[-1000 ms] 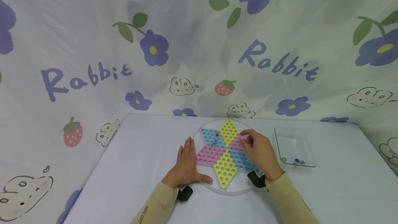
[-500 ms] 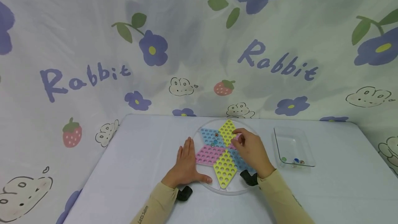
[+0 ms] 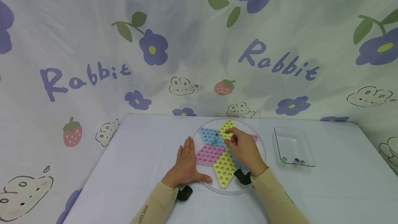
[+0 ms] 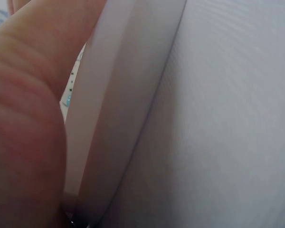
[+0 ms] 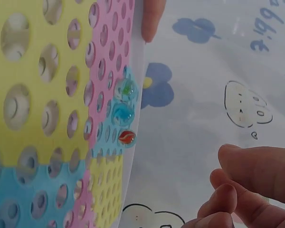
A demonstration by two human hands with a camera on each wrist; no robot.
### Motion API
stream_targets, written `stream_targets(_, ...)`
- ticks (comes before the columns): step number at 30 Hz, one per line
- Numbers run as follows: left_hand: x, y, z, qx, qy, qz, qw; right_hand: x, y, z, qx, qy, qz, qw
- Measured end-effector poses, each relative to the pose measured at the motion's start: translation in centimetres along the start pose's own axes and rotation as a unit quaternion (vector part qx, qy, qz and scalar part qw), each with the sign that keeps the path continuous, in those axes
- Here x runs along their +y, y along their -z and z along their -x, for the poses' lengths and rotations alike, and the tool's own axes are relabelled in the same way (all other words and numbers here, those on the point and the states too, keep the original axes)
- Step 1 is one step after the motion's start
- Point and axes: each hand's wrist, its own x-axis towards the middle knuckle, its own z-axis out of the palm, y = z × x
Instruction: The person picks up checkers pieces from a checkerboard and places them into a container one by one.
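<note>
A round clear board [image 3: 228,193] bears a six-pointed star of yellow, pink and blue holed sections. Its left rim lies against my left hand [image 3: 185,165], whose fingers are straight and whose thumb is spread over the near edge. Three glass marbles sit in the far-left blue section: an orange-red one [image 5: 127,138], a blue one [image 5: 123,114] and a clear greenish one [image 5: 125,89]. My right hand [image 3: 244,148] hovers above the star's centre, just right of these marbles. Its thumb and fingers bend loosely with a gap, and nothing shows between them.
Right of the board stands a clear rectangular container [image 3: 294,148] with several marbles [image 3: 296,161] along its near side. A white cloth covers the table [image 3: 130,168]. Behind rises a printed curtain [image 3: 199,44].
My right hand has moved left over the board, from the right pink section to the star's centre. My left hand stays put, and the marbles look unmoved.
</note>
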Motion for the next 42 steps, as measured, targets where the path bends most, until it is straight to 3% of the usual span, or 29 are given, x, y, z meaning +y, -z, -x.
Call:
stream_targets(27,0.0,0.1,0.0,0.006,-0.010,-0.007,0.9999,-0.8,-2.7,-1.2,-0.047,0.004,-0.008,0.9988)
stream_targets(42,-0.2,0.0,-0.1,0.008,-0.012,-0.009,0.9999,-0.7,-3.7,-1.3,-0.076,-0.017,-0.005,0.9969)
